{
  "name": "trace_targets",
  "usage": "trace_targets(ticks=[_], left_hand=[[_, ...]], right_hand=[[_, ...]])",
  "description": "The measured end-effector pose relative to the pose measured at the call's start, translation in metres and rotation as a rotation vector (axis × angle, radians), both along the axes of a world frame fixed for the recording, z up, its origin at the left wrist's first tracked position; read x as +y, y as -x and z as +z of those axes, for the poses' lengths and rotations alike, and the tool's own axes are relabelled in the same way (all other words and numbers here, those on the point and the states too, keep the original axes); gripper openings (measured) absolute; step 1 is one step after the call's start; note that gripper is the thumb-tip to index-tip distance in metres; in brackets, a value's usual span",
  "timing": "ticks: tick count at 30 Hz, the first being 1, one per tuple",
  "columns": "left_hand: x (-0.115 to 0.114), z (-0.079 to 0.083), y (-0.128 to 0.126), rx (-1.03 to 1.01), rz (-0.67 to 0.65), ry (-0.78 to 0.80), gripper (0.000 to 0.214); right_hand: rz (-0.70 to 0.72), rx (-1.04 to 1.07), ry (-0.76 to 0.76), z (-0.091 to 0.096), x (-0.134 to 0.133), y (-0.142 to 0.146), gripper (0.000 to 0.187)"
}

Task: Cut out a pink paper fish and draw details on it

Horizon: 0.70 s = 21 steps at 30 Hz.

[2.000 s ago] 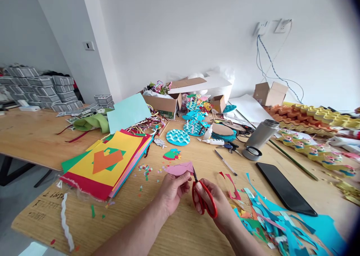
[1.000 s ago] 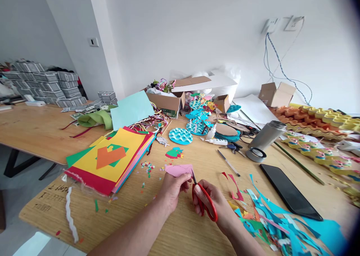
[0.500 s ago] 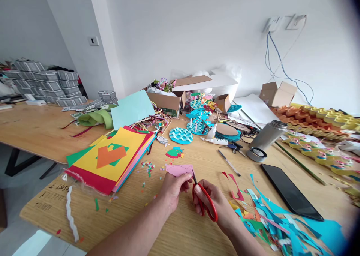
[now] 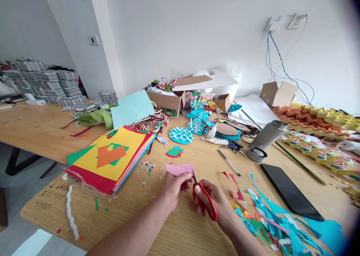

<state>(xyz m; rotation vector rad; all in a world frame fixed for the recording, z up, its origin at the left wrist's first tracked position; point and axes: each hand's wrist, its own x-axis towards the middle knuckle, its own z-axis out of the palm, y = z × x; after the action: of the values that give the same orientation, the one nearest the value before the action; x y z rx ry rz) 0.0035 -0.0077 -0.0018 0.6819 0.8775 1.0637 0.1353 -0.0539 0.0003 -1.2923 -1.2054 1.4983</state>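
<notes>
A piece of pink paper (image 4: 180,169) is pinched between the thumb and fingers of my left hand (image 4: 173,190). My right hand (image 4: 215,201) grips red-handled scissors (image 4: 208,205), fingers in the loops. The dark blades point up and away from me and meet the paper's right edge beside my left fingertips. How far apart the blades are, I cannot tell. Just beyond the paper lies a green and red paper cutout (image 4: 174,152), with a blue wavy disc (image 4: 181,135) farther back. Small round and scrappy bits of paper (image 4: 148,166) are scattered left of the pink sheet.
Stacked coloured paper (image 4: 112,162) lies to the left. Paper offcuts (image 4: 270,218) spread at the right front, beside a black phone (image 4: 291,190). A pen (image 4: 229,162), a metal flask (image 4: 268,135) and glue bottles (image 4: 218,140) lie beyond my right hand. Cardboard boxes (image 4: 165,100) stand by the wall.
Almost nothing differs. Both hands, the pink paper and the scissors keep the same place; the view has shifted very slightly.
</notes>
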Motion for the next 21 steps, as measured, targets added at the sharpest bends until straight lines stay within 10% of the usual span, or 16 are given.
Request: trace_targets(ticks=[21], left_hand=[[0.0016,-0.0015,0.0022,0.053,-0.015,-0.039,0.02]], right_hand=[[0.009,-0.028,0.011,0.0011,0.0008,-0.0037,0.046]])
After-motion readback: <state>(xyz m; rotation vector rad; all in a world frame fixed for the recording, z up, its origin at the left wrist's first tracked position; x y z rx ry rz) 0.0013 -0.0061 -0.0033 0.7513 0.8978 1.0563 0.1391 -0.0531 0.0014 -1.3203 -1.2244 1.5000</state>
